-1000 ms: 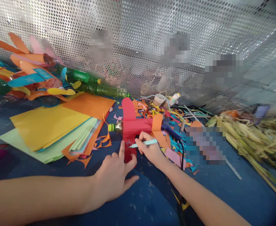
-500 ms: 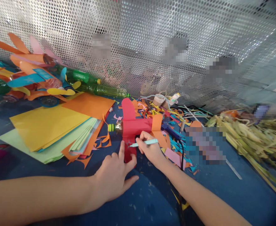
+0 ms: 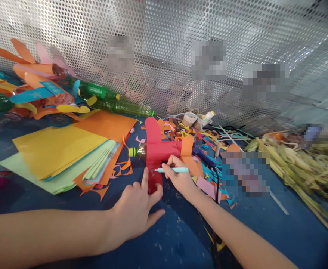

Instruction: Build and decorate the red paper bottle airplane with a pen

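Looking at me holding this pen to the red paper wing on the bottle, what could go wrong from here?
The red wing might shift under the pale blue pen if the left hand at its edge eases off.
The red-wrapped bottle lies on its side, so a push could rock it.
A black cord passes under the right forearm and might snag.

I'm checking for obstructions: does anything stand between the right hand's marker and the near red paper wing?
Nothing visible does. The right hand holds the light-blue marker with its tip at the near red paper wing; whether it touches is unclear. The left hand has its index finger just left of the tip, not between.
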Demonstrator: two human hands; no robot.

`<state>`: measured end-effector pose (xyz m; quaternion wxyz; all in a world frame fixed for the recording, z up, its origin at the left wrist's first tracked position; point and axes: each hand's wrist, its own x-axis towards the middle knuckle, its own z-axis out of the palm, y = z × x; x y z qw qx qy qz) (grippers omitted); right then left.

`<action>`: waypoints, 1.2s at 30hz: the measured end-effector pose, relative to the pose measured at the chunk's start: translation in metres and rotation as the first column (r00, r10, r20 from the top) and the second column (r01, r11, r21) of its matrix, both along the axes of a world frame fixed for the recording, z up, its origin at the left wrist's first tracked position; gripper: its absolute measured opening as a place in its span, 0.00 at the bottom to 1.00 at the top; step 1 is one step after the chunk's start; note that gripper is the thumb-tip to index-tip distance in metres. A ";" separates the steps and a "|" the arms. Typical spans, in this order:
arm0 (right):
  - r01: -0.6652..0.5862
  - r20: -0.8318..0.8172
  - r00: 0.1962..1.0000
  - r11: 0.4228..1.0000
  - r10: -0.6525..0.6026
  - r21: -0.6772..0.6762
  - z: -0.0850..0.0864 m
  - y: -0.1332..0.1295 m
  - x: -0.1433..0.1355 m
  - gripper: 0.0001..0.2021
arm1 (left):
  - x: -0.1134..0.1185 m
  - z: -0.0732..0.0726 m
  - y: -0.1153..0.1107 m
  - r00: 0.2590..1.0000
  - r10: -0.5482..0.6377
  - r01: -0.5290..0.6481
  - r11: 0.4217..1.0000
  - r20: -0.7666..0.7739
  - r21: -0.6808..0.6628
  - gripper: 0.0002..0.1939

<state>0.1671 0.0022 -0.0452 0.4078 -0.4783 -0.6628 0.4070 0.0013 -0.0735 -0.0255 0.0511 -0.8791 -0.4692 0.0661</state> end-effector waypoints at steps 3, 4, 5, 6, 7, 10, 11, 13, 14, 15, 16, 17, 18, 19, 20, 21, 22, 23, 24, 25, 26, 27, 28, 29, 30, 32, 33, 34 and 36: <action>0.000 0.009 1.000 1.000 0.000 -0.002 -0.002 0.001 0.000 0.13 | 0.000 0.001 0.000 1.000 -0.002 0.002 1.000 -0.004 0.003 0.29; -0.003 0.009 1.000 1.000 0.003 -0.002 -0.002 0.001 0.000 0.13 | 0.000 0.002 0.000 1.000 -0.003 0.003 1.000 -0.006 0.003 0.29; -0.007 0.010 1.000 1.000 0.007 -0.001 -0.003 0.001 0.000 0.13 | 0.000 0.002 0.000 1.000 -0.003 0.003 1.000 -0.007 0.002 0.29; -0.010 0.012 1.000 1.000 0.010 0.002 -0.003 0.001 0.000 0.13 | 0.000 0.002 0.000 1.000 -0.002 0.002 1.000 -0.006 0.001 0.29; -0.013 0.013 1.000 1.000 0.013 0.003 -0.003 0.001 0.000 0.13 | 0.000 0.002 0.000 1.000 -0.002 0.002 1.000 -0.006 0.001 0.29; -0.008 0.017 1.000 1.000 0.008 -0.002 -0.002 0.000 0.000 0.13 | -0.001 0.002 0.000 1.000 -0.005 0.005 1.000 -0.003 0.006 0.29; -0.003 0.020 1.000 1.000 0.003 -0.004 -0.002 0.000 0.000 0.13 | -0.001 0.002 0.000 1.000 -0.007 0.007 1.000 -0.002 0.007 0.29; -0.002 0.025 1.000 1.000 0.002 -0.003 -0.001 -0.001 -0.001 0.13 | -0.001 0.002 0.000 1.000 -0.008 0.008 1.000 0.001 0.004 0.29; -0.004 0.026 1.000 1.000 0.004 -0.001 -0.001 -0.001 -0.001 0.13 | -0.001 0.002 0.000 1.000 -0.005 0.005 1.000 0.002 0.001 0.29; -0.007 0.026 1.000 1.000 0.007 0.000 -0.001 -0.001 -0.001 0.13 | -0.001 0.002 0.000 1.000 -0.002 0.002 1.000 0.002 -0.002 0.29; -0.008 0.024 1.000 1.000 0.008 0.000 0.000 -0.001 -0.001 0.13 | -0.001 0.002 0.000 1.000 0.001 -0.001 1.000 0.002 -0.004 0.28; -0.007 0.021 1.000 1.000 0.007 -0.003 0.000 -0.001 -0.001 0.13 | 0.000 0.003 0.000 1.000 0.002 -0.002 1.000 0.002 -0.005 0.28; -0.006 0.018 1.000 1.000 0.006 -0.007 0.000 -0.001 -0.001 0.13 | 0.000 0.003 0.000 1.000 0.000 0.000 1.000 0.003 -0.005 0.28; -0.007 0.013 1.000 1.000 0.007 -0.009 0.000 0.000 -0.001 0.13 | 0.000 0.004 0.000 1.000 -0.003 0.003 1.000 0.005 -0.002 0.28; -0.012 0.009 1.000 1.000 0.012 -0.010 0.000 0.000 -0.001 0.13 | 0.000 0.004 0.000 1.000 -0.007 0.007 1.000 0.006 0.000 0.28; -0.014 0.005 1.000 1.000 0.014 -0.008 0.000 0.000 -0.001 0.13 | 0.000 0.004 0.000 1.000 -0.010 0.010 1.000 0.007 0.002 0.28; -0.015 0.004 1.000 1.000 0.015 -0.007 -0.001 0.000 -0.001 0.13 | 0.000 0.005 0.000 1.000 -0.011 0.011 1.000 0.008 0.001 0.28; -0.013 0.005 1.000 1.000 0.013 -0.006 -0.001 0.000 -0.001 0.13 | 0.000 0.005 0.000 1.000 -0.011 0.011 1.000 0.007 -0.003 0.28; -0.011 0.006 1.000 1.000 0.011 -0.006 -0.001 0.000 -0.001 0.13 | 0.000 0.006 0.000 1.000 -0.008 0.008 1.000 0.006 -0.007 0.28; -0.009 0.008 1.000 1.000 0.009 -0.008 -0.001 0.000 -0.001 0.12 | 0.000 0.006 0.000 1.000 -0.005 0.005 1.000 0.006 -0.012 0.28; -0.011 0.008 1.000 1.000 0.011 -0.012 -0.001 0.000 -0.001 0.12 | 0.000 0.006 0.000 1.000 -0.001 0.002 1.000 0.005 -0.018 0.28; -0.014 0.008 1.000 1.000 0.014 -0.015 -0.001 0.000 -0.001 0.12 | 0.000 0.006 0.000 1.000 0.001 -0.001 1.000 0.004 -0.022 0.28; -0.017 0.006 1.000 1.000 0.017 -0.018 0.000 0.000 -0.001 0.13 | 0.000 0.006 0.000 1.000 0.003 -0.003 1.000 0.003 -0.024 0.28; -0.017 0.004 1.000 1.000 0.017 -0.021 0.000 0.000 -0.001 0.13 | 0.000 0.006 0.000 1.000 0.002 -0.002 1.000 0.002 -0.023 0.28; -0.014 0.002 1.000 1.000 0.014 -0.022 0.000 0.000 -0.001 0.13 | 0.000 0.006 -0.001 1.000 0.001 -0.001 1.000 0.001 -0.021 0.28; 0.002 0.007 1.000 1.000 -0.002 -0.017 0.001 0.000 -0.001 0.13 | 0.000 0.005 -0.001 1.000 -0.001 0.001 1.000 0.000 -0.011 0.28; 0.011 0.012 1.000 1.000 -0.010 -0.010 0.001 0.000 -0.001 0.13 | 0.000 0.005 -0.002 1.000 -0.004 0.004 1.000 0.001 -0.003 0.28; 0.019 0.017 1.000 1.000 -0.019 -0.003 0.000 0.000 -0.001 0.13 | 0.000 0.004 -0.002 1.000 -0.006 0.006 1.000 0.001 0.005 0.28; 0.026 0.030 0.999 1.000 -0.026 0.004 0.000 0.000 -0.001 0.13 | 0.000 0.003 -0.001 1.000 -0.008 0.008 1.000 0.001 0.015 0.28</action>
